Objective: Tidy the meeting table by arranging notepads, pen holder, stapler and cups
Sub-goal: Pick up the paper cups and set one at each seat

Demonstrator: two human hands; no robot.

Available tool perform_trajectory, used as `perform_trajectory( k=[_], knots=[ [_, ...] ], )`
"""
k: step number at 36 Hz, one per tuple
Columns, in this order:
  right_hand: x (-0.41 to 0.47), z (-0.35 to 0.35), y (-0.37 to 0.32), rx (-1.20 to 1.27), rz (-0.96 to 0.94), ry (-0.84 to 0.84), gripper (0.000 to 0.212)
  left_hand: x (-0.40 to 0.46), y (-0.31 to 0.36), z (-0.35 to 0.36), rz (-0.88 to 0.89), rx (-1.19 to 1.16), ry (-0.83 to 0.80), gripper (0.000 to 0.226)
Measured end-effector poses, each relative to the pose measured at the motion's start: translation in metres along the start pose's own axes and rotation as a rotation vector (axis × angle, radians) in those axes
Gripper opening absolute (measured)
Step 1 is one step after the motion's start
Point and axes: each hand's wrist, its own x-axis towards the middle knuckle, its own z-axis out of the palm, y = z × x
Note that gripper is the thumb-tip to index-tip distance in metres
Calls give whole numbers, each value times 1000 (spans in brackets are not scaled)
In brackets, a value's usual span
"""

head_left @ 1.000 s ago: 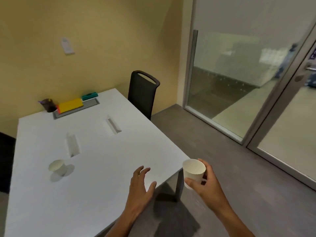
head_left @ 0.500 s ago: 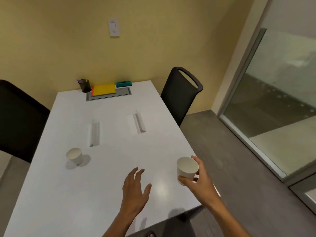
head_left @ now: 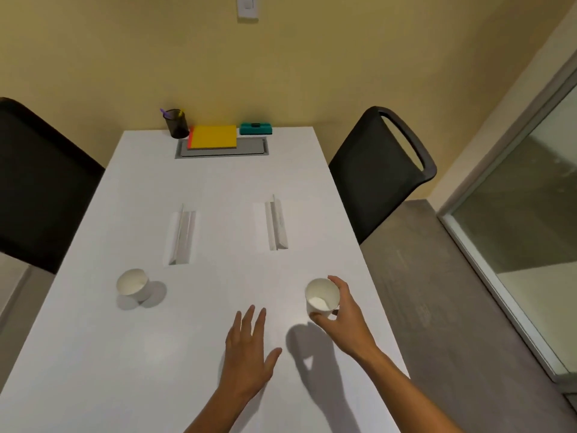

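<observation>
My right hand (head_left: 343,317) grips a white paper cup (head_left: 321,297) just above the right side of the white table (head_left: 218,385). My left hand (head_left: 248,351) hovers flat over the table's near middle, fingers spread, holding nothing. A second white paper cup (head_left: 132,284) stands on the left side. At the far end sit a dark mesh pen holder (head_left: 177,123) with pens, yellow notepads (head_left: 213,136) stacked on an orange one, and a teal stapler (head_left: 256,128).
Two open cable slots (head_left: 181,234) (head_left: 276,223) are set into the table's middle, and a grey cable tray (head_left: 249,150) lies under the notepads. Black chairs stand at the left (head_left: 37,189) and right (head_left: 381,167). A glass door (head_left: 524,214) is on the right.
The view has swung left to face the table squarely. My right hand has carried the cup from beyond the table's right edge to over the tabletop. My left hand stays spread above the table.
</observation>
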Motion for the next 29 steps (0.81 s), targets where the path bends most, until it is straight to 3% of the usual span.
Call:
perform_trajectory(
  k=[10,18,29],
  knots=[
    [89,20,13,-69,11,-115,81,27,-14,59,-156,51,-104,99],
    [127,38,27,-107,41,-168,82,40,-23,82,-199,88,-200,124],
    [151,49,30,-118,37,-188,83,39,-43,102,-162,91,-260,116]
  ],
)
